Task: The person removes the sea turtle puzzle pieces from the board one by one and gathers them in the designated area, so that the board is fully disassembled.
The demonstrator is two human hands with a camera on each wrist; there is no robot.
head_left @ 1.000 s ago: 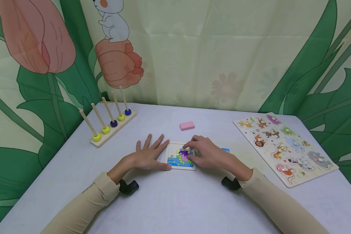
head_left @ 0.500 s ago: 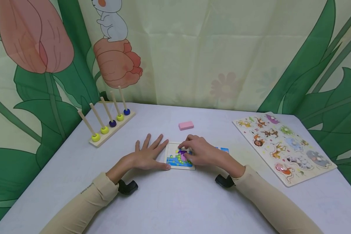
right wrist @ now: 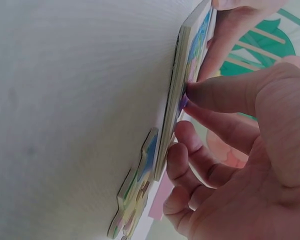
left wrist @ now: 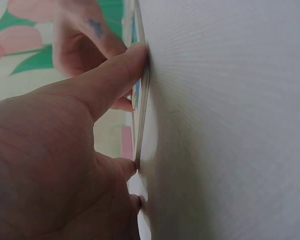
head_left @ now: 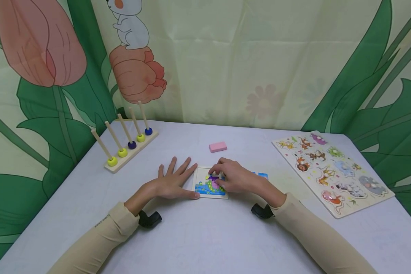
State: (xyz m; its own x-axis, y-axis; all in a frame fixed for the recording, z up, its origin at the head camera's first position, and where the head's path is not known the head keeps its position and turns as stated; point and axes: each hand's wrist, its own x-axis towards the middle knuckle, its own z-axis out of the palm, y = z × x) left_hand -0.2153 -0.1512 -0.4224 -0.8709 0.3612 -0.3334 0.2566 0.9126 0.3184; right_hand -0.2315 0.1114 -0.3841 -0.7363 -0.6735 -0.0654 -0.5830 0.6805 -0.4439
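Observation:
A small jigsaw puzzle board (head_left: 201, 176) lies flat on the table, partly filled with blue, green and pink pieces (head_left: 205, 189). My left hand (head_left: 172, 184) rests at its left side with fingers spread, the thumb against the lower-left corner. From the right, my right hand (head_left: 238, 178) pinches a purple puzzle piece (right wrist: 183, 102) between thumb and index finger, at the board's surface. The other right fingers curl loosely near the board's edge in the right wrist view. Much of the board's right side is hidden under this hand. Loose puzzle pieces (right wrist: 135, 187) lie just beyond it.
A pink block (head_left: 218, 147) sits behind the board. At the back left stands a wooden peg stand (head_left: 123, 158) with yellow and dark blue beads. An animal peg puzzle (head_left: 315, 161) lies at the right. A printed curtain (head_left: 209, 76) hangs behind the white table (head_left: 205, 236).
My right hand has moved a little to the left over the board with the purple piece, uncovering more of the loose blue piece at right. The left hand has stayed in place.

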